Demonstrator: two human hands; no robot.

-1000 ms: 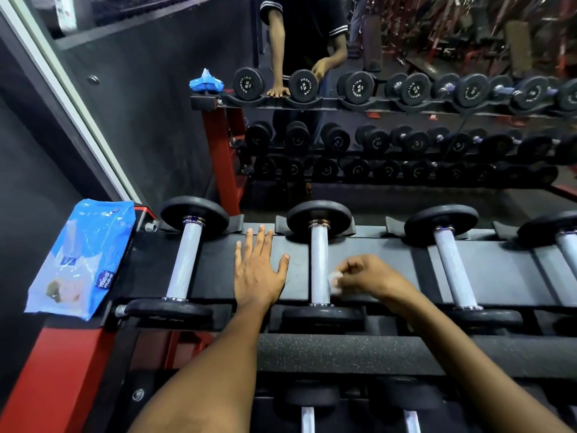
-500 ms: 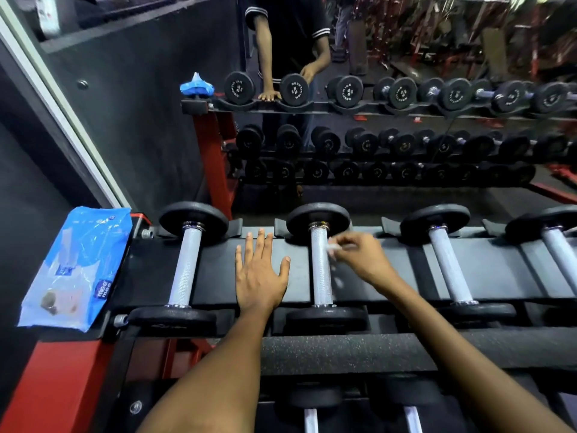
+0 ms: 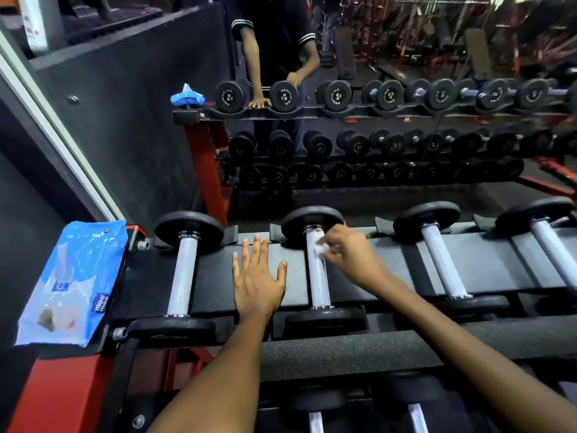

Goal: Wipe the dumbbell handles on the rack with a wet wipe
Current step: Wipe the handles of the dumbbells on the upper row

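The person's right hand (image 3: 351, 256) pinches a small crumpled white wet wipe (image 3: 321, 249) and presses it on the upper part of the silver knurled handle (image 3: 318, 276) of the second black dumbbell from the left, close to its far round weight plate (image 3: 312, 220). The grip of this hand is curled around the wipe. The left hand (image 3: 257, 281) lies flat on the black padded top shelf of the red and black rack (image 3: 215, 276), its fingers spread and straight, between the first dumbbell handle (image 3: 184, 276) and the second one. Two more dumbbells (image 3: 441, 264) with silver handles lie to the right on the same shelf. A blue plastic pack of wet wipes (image 3: 75, 282) rests at the left end of the rack. Behind the rack a large wall mirror (image 3: 374, 89) reflects the person and the rows of black dumbbells.
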